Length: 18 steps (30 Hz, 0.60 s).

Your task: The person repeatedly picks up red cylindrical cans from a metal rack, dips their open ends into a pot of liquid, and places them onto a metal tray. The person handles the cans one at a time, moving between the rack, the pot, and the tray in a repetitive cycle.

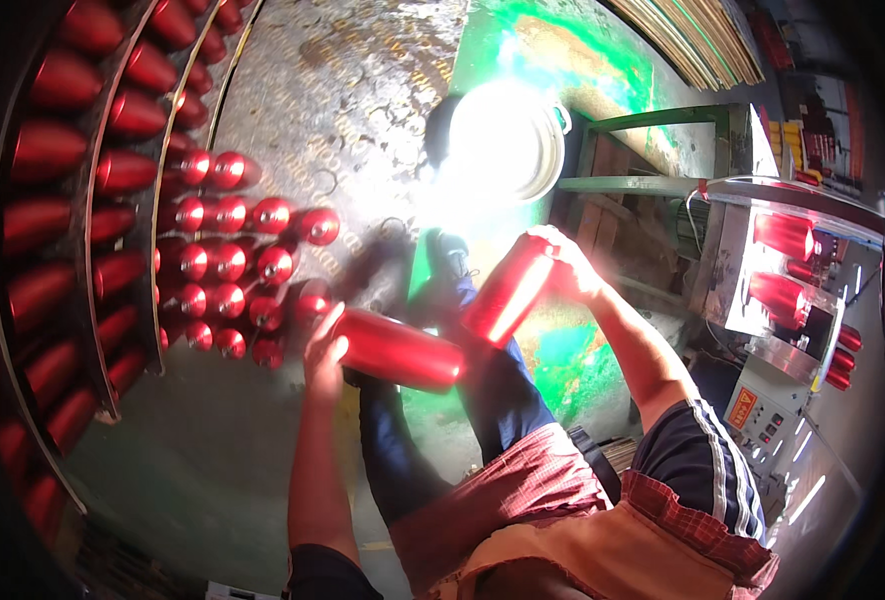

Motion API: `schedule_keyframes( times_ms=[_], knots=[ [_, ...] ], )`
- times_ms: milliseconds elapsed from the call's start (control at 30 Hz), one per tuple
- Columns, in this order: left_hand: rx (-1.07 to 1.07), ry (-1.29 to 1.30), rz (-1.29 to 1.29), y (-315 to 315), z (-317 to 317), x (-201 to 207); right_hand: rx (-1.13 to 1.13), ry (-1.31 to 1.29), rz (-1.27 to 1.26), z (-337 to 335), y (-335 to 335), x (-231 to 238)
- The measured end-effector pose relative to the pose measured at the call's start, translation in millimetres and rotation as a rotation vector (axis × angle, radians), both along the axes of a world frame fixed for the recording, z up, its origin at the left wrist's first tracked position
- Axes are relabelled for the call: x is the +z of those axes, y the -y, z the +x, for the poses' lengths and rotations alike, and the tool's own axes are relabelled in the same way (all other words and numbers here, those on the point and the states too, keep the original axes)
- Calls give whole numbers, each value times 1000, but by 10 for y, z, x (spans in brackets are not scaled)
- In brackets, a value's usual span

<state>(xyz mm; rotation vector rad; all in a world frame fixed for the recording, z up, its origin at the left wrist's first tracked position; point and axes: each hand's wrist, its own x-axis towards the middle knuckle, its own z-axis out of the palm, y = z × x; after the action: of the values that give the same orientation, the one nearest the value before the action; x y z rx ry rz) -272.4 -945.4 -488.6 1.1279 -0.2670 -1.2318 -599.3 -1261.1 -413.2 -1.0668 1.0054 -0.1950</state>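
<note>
In front of my body, my left hand (325,352) grips a glossy red metal cylinder (398,347) near its far-left end. The cylinder lies nearly level and points right, with its wide flat end above my legs. My right hand (566,262) is wrapped round the upper end of a second red cylinder (511,292), which tilts down to the left. The lower end of that one comes close to the first; whether they touch I cannot tell. Left of my left hand, several red cylinders (275,264) stand grouped on the floor, round-shouldered ends up.
Racks (93,190) along the left hold rows of red cylinders. A round white tub (508,150), glaring in bright light, stands ahead. To the right are a green-topped bench frame (633,185), a machine with red cylinders (783,237) and a control box (766,415). Flat boards (703,40) lie stacked at far right.
</note>
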Motion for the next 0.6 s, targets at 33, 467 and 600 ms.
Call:
schedule_keyframes(
  times_ms=[33,467,600],
  knots=[
    [16,-245,-49,349,-46,15,-128,87,207,-133,154,-34],
    [-246,-988,-164,3507,-1221,-236,-5,-610,83,542,1930,271],
    [-236,-1101,-98,3448,-1291,-292,291,-708,52,493,2233,164]
  ],
)
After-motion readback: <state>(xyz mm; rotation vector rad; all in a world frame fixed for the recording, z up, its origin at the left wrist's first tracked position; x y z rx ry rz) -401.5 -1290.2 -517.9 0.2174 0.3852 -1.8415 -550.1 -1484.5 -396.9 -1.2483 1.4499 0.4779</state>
